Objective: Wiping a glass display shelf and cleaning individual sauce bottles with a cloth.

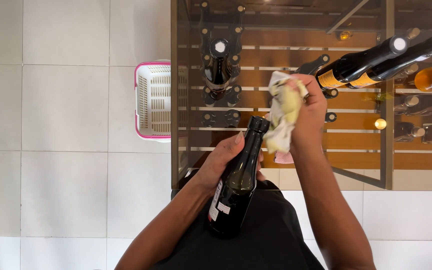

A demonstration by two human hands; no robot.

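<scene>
Holding the dark bottle tight in the left hand near the lap keeps it steady; the right hand squeezes the cloth beside its cap, so rub gently.

A dark glass bottle with a black cap and a pale label down its side is held tilted in the air, neck pointing away from the person and base toward their body. A crumpled, yellow-stained white cloth hangs bunched just beside the bottle's cap.
</scene>
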